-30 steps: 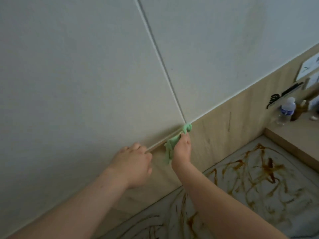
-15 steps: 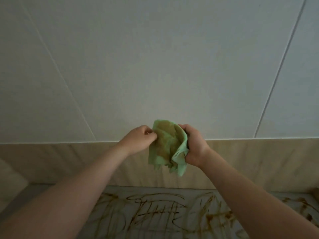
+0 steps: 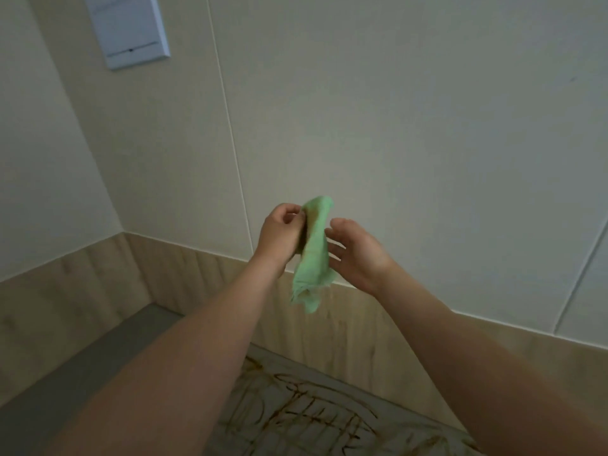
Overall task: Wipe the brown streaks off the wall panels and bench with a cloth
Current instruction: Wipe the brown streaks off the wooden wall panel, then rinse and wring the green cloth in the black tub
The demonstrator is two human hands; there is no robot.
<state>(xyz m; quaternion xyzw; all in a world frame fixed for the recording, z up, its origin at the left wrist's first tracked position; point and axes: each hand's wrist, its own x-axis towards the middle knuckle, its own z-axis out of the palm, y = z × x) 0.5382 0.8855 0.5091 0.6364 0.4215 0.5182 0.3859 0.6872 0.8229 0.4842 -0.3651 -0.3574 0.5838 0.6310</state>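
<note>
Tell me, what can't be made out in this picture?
Head view, all:
Bench streaks: partly hidden by both forearms, cut off by the bottom edge.
Green cloth: its left side is covered by the left hand pinching it.
Right hand: open beside the cloth; contact unclear.
White wall box: top cut off; markings too small.

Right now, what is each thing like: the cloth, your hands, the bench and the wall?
green cloth: hangs crumpled from the left hand, with a brownish stain near its top.
left hand: pinches the cloth's top edge.
right hand: open, fingers spread beside the cloth.
bench: scribbled with brown streaks, not yet wiped.
wall panels: no brown streaks show on this part.
</note>
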